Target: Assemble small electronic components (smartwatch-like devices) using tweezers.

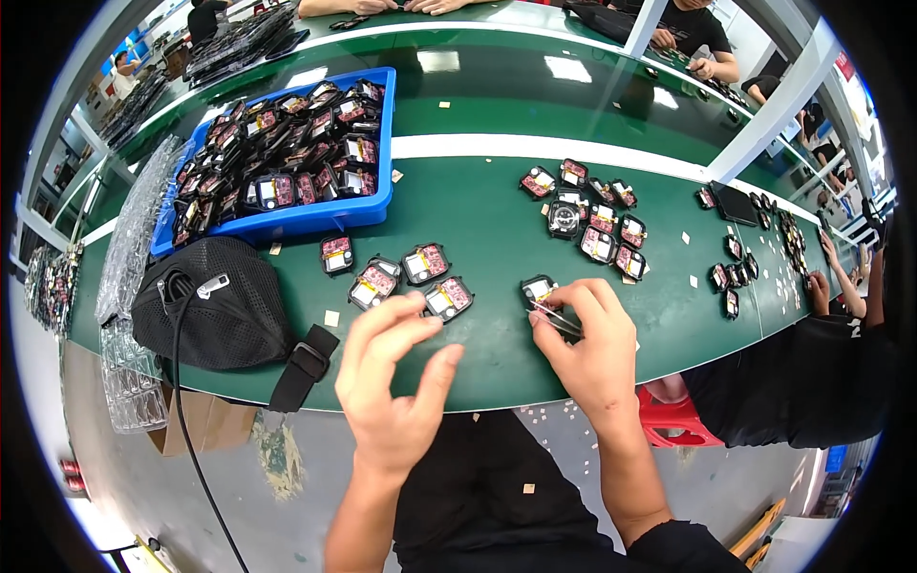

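Note:
On the green bench, my right hand [597, 344] pinches a pair of metal tweezers [562, 321]. Their tips reach a small black watch case [537, 286] with its inside exposed, partly hidden by my fingers. My left hand [394, 396] hovers at the bench edge with fingers spread and nothing in them. Just beyond it lie several open watch cases with pink circuit boards and yellow strips, the closest being this watch case [448, 298]. Farther right sits a loose group of similar watch cases [600, 244], one showing a round dark face.
A blue bin [387, 181] heaped with watch cases stands at the far left. Before it are a black mesh pouch [205, 301] with a cable, a black strap [304, 370] and clear plastic trays [134, 382]. Co-workers sit across the bench and at the right.

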The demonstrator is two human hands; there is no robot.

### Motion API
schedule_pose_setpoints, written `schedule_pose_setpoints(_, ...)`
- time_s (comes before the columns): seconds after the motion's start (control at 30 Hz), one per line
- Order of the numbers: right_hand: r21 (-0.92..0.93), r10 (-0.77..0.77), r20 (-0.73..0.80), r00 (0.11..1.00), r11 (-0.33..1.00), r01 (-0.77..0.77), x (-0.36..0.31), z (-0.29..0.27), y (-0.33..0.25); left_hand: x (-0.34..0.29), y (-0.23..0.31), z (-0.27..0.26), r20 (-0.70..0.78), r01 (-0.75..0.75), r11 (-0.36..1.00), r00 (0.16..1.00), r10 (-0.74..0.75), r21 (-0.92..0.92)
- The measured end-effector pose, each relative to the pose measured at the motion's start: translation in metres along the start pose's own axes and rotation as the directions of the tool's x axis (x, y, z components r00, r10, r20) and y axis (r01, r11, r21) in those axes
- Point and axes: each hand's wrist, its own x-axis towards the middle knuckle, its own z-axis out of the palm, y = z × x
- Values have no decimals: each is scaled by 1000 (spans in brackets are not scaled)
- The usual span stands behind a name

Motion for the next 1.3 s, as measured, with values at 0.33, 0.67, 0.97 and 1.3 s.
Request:
schedule_pose_setpoints(0.33,764,-169,36,985,640,82,-19,1,1,-12,8,24,413,575,478,815,-408,-664)
schedule_pose_setpoints(0.67,564,-224,86,971,814,138,-14,9,11,-5,-5,26,423,571,326,800,-426,-753)
schedule_pose_setpoints(0.97,233,-350,-113,930,900,368,-8,11,0,-8,-8,27,385,519,345,837,-388,-782)
schedule_pose_setpoints(1.3,204,-370,-147,917,896,394,-12,10,0,-11,-8,29,412,531,333,834,-366,-779)
